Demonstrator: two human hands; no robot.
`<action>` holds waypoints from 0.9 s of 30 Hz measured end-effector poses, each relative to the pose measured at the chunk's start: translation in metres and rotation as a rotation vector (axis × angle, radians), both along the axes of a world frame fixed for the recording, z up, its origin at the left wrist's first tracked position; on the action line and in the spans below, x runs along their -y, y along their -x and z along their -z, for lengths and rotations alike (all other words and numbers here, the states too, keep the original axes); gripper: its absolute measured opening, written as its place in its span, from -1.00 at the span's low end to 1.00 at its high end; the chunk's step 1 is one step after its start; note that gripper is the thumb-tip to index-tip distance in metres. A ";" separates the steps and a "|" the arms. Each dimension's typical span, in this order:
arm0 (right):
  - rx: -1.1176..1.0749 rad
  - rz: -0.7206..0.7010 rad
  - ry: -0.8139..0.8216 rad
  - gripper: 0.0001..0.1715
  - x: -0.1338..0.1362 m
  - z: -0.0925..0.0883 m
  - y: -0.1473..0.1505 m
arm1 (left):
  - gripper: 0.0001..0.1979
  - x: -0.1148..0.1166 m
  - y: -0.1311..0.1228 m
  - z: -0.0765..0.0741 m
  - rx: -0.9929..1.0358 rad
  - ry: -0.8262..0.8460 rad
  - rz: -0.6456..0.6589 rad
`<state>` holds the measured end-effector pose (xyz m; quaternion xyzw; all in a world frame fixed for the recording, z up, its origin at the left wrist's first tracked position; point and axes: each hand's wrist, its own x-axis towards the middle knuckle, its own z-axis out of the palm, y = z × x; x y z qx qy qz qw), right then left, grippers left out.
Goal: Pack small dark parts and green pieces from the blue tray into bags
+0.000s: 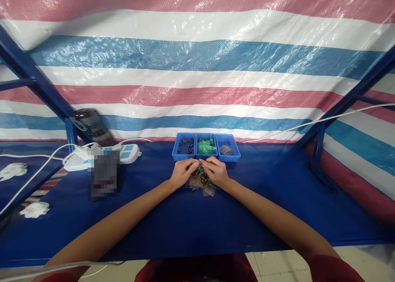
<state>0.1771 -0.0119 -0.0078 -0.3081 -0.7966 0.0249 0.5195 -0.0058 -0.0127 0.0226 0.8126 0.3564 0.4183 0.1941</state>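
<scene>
My left hand (182,173) and my right hand (217,173) meet at the fingertips just in front of three blue bins. Both have their fingers pinched together around something too small to make out. Under them lies a pile of small dark and green parts with clear plastic bags (202,184). The left bin (183,157) holds several small dark parts. Green pieces lie in the middle bin (206,155). In the right bin (228,157) are some small greyish pieces.
On the left of the blue table (197,228) are a white power strip (133,153) with cables and a blurred dark object (105,173). Behind them leans a dark bottle-like item (94,125). Crumpled white tissue (35,210) lies farther left. A striped sheet (197,55) hangs behind.
</scene>
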 end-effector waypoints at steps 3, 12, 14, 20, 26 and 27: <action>0.005 0.004 -0.002 -0.67 0.000 0.001 0.000 | -0.71 0.000 0.000 0.002 -0.005 -0.019 -0.046; 0.033 0.017 -0.006 -0.65 0.001 -0.001 -0.002 | -0.71 -0.001 -0.001 0.003 0.016 -0.038 -0.078; 0.051 0.020 -0.021 -0.65 0.001 0.000 -0.002 | -0.71 -0.002 -0.001 0.004 0.011 -0.043 -0.086; 0.110 0.050 -0.028 -0.64 0.000 0.004 -0.003 | -0.71 -0.002 -0.002 0.005 0.000 -0.058 -0.105; 0.100 0.041 -0.014 -0.64 0.002 0.002 -0.004 | -0.72 -0.001 -0.003 0.004 0.009 -0.065 -0.086; 0.086 0.036 -0.004 -0.64 0.002 0.002 -0.004 | -0.73 -0.002 -0.003 0.004 0.005 -0.060 -0.079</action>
